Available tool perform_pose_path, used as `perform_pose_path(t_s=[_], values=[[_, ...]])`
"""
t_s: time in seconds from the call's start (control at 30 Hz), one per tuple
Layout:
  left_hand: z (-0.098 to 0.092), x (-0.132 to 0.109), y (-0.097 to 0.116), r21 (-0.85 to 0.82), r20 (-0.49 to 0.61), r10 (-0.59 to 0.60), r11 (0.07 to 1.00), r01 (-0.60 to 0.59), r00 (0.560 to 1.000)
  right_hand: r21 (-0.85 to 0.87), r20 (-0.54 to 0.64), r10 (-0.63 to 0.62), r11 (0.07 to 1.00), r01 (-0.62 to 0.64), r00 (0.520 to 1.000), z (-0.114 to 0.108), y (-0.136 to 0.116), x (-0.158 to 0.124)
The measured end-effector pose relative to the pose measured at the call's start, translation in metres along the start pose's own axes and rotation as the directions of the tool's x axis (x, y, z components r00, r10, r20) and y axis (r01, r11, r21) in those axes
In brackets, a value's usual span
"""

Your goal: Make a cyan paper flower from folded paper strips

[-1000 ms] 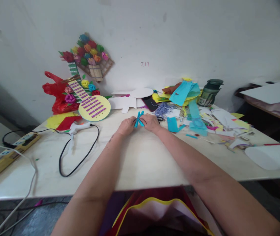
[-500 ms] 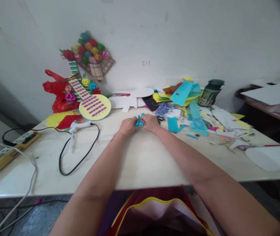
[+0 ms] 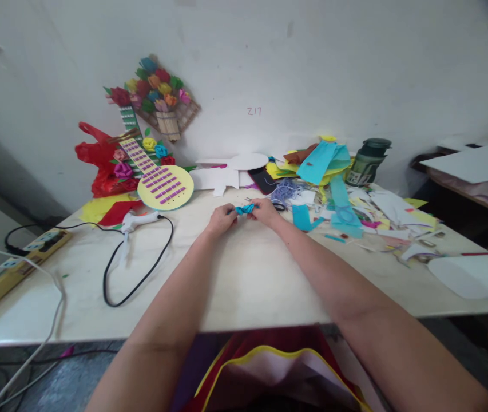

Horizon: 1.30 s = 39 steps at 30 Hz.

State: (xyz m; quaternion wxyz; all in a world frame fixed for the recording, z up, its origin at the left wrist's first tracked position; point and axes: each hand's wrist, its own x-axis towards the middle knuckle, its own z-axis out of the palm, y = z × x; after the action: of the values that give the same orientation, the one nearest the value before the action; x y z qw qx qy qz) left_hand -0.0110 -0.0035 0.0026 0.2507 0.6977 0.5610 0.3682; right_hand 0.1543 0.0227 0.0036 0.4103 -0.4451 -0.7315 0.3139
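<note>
Blue paper (image 3: pixel 245 210) sits near the middle of the frame, bunched into a short, crumpled piece between two hands, just above the pale table (image 3: pixel 265 274). The left hand (image 3: pixel 223 220) pinches its left end and the right hand (image 3: pixel 266 213) its right end, so both grips are closed on the paper; the exact set of the fingertips is too small to make out. The step in hand looks like shaping the piece by twisting or gathering it between the fingers, and it seems only partly formed. From here, the next move would call for a firm pinch at both ends and light, even pressure, since paper this thin could tear or spring open. Scissors (image 3: pixel 281 208) lie just beside the right hand, a flat blue piece (image 3: pixel 301 217) rests right of centre, and a glue gun (image 3: pixel 129 222) lies at centre left, none of them held.
</note>
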Motion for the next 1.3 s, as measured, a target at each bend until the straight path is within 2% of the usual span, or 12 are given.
perform_pose_path(t_s=[0.07, 0.17, 0.3, 0.43, 0.6, 0.73, 0.9, 1.03, 1.3], values=[[-0.001, 0.002, -0.002, -0.195, -0.059, 0.027, 0.98, -0.038, 0.998, 0.164, 0.035, 0.091, 0.982, -0.095, 0.995, -0.001, -0.002, 0.0], [-0.004, 0.004, -0.003, -0.45, -0.117, 0.052, 0.888, -0.099, 0.992, 0.346, 0.086, 0.181, 0.917, -0.2, 0.98, -0.002, -0.005, 0.0], [-0.007, 0.001, -0.001, -0.609, 0.005, 0.052, 0.792, -0.038, 0.999, 0.463, 0.157, 0.245, 0.837, -0.291, 0.957, -0.004, -0.004, -0.001], [-0.006, -0.004, 0.003, -0.555, 0.134, 0.009, 0.829, 0.068, 0.991, 0.488, 0.256, 0.257, 0.798, -0.354, 0.932, -0.004, -0.004, -0.003], [-0.005, -0.006, 0.005, -0.525, 0.132, -0.047, 0.844, 0.11, 0.99, 0.462, 0.304, 0.287, 0.79, -0.404, 0.909, -0.004, -0.006, -0.004], [-0.005, -0.004, 0.002, -0.559, 0.147, -0.085, 0.815, 0.153, 0.986, 0.46, 0.269, 0.297, 0.797, -0.393, 0.916, -0.003, -0.005, -0.002], [-0.003, -0.003, -0.001, -0.649, 0.119, -0.145, 0.737, 0.187, 0.982, 0.554, 0.211, 0.256, 0.764, -0.331, 0.944, -0.001, -0.002, 0.0], [-0.002, -0.001, -0.005, -0.685, 0.134, -0.15, 0.7, 0.201, 0.98, 0.588, 0.144, 0.213, 0.767, -0.257, 0.966, 0.003, 0.0, 0.002], [-0.001, -0.001, -0.005, -0.702, 0.14, -0.121, 0.688, 0.184, 0.983, 0.582, 0.126, 0.234, 0.77, -0.263, 0.964, 0.004, -0.003, 0.001]])
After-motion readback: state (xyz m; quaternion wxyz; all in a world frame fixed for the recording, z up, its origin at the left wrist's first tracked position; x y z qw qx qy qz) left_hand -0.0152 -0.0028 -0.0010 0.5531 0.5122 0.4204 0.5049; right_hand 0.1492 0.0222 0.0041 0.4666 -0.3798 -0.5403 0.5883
